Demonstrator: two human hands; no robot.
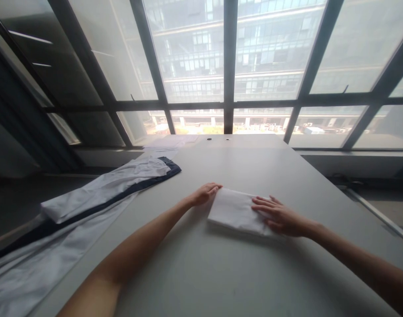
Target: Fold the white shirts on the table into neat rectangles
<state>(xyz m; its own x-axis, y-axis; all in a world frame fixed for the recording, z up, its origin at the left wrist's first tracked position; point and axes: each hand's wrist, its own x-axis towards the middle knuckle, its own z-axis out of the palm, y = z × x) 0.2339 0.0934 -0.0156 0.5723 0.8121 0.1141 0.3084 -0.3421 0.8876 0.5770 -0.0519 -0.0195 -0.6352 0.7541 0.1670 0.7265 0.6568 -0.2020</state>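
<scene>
A folded white cloth (236, 209) lies on the table in front of me, a neat flat packet; I cannot tell whether it is a garment. My left hand (205, 193) rests at its far left corner, fingers stretched out close together with their tips touching the edge. On the right part of the cloth lies my right hand (277, 215), palm down and fingers spread, covering the near right portion.
White clothes (118, 180) are heaped along the table's left edge, with a dark navy garment (170, 169) between the layers. The pale table (234, 163) reaches toward large windows (194, 48). Two small round holes sit near its far end. A metal rail (379, 213) runs beyond the right edge.
</scene>
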